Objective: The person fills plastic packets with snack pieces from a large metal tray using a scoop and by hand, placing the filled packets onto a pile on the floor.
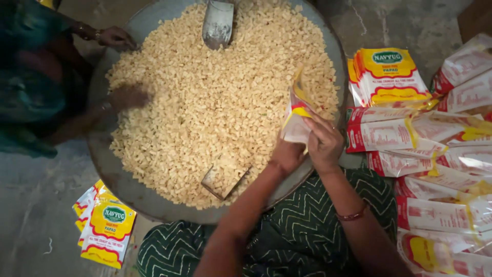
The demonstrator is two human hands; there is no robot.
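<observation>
My left hand [287, 155] and my right hand [324, 142] both grip a yellow, red and white plastic pouch [295, 117], held upright over the near right rim of a big round metal pan [105, 169]. The pan is heaped with small pale yellow snack pieces [205, 97]. A small metal scoop [223, 177] lies half buried in the pieces just left of my left hand.
A second metal scoop [218, 23] rests at the pan's far side. Another person's hands [125, 96] reach into the pieces from the left. Stacked empty pouches [389, 74] and filled pouches [435, 169] lie at right; more empty pouches [105, 231] lie at lower left.
</observation>
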